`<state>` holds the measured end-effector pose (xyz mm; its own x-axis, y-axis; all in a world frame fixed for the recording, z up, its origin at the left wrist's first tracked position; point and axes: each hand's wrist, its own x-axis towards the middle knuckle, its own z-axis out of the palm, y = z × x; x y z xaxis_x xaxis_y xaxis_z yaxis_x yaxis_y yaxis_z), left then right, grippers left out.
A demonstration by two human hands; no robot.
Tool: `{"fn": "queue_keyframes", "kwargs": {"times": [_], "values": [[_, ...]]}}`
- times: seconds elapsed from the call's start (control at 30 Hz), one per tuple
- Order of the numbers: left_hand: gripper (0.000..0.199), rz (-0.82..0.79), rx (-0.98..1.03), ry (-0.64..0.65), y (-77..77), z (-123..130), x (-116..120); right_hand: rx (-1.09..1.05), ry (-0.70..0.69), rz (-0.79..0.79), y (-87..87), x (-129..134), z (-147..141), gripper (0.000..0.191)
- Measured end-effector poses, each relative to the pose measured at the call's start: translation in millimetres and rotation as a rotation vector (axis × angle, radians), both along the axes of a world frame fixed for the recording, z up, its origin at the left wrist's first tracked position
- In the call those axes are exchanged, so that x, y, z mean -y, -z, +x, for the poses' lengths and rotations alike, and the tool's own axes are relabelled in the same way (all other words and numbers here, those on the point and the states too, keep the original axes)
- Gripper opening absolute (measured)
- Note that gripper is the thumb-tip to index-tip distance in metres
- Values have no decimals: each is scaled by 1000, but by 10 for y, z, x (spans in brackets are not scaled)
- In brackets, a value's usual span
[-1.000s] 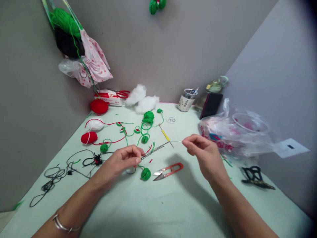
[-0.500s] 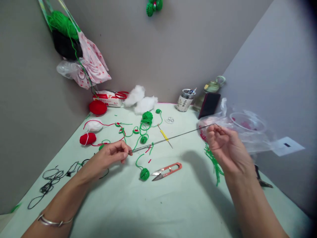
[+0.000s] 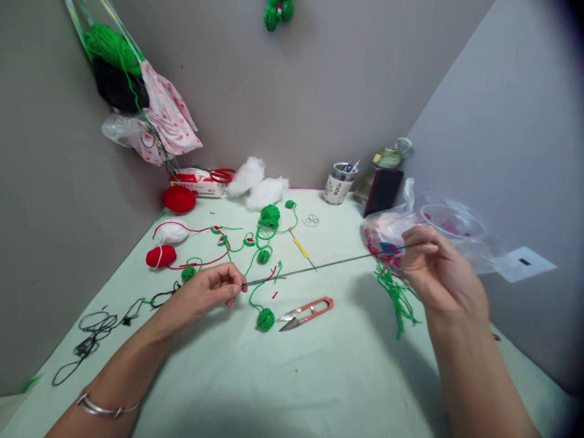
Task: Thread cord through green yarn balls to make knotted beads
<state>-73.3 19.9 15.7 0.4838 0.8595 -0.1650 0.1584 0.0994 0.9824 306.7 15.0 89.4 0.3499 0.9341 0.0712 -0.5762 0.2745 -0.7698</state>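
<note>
A dark thread (image 3: 337, 263) is stretched taut above the table between my two hands. My left hand (image 3: 223, 286) pinches its left end, where several strands lie together and a short loose end sticks out. My right hand (image 3: 440, 267), higher and farther right, has its fingers closed on the other end. A blue patch (image 3: 391, 247) shows beside my right fingers; I cannot tell whether it is held. Below the thread lie orange-handled thread snips (image 3: 310, 313) and a small green crocheted ball (image 3: 265, 319). A yellow-handled crochet hook (image 3: 301, 247) lies just beyond the thread.
Tangled black cord (image 3: 91, 334) lies at the left, with red yarn (image 3: 160, 257) behind it. White stuffing (image 3: 267, 193), a pen tin (image 3: 340, 182) and a phone (image 3: 383, 191) stand along the back. Green yarn strands (image 3: 398, 301) and a plastic bag (image 3: 387, 222) are at the right.
My right hand has moved right and slightly down, turning so its fingers fold over the thread. The thread now slopes less and sits lower. My left hand has shifted slightly right.
</note>
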Motion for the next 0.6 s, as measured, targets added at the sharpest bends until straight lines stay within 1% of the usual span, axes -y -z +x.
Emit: {"fn": "queue_keyframes", "kwargs": {"times": [0.1, 0.2, 0.3, 0.4, 0.5, 0.6], "values": [[16, 10, -6, 11, -41, 16, 27, -161, -164, -31, 18, 46, 23, 25], [12, 72, -38, -4, -157, 14, 71, -164, -204, -27, 34, 73, 11, 25], [9, 129, -112, 2, -322, -63, 97, -100, -169, -26, 38, 65, 37, 31], [11, 146, -181, 0, -455, -233, 63, -61, -94, 12, 35, 43, 147, 34], [14, 136, -258, -19, -519, -426, -25, -79, -11, 24, 43, 14, 300, 35], [22, 137, -317, -31, -539, -577, -123, -131, 68, -14, 65, -22, 428, 36]]}}
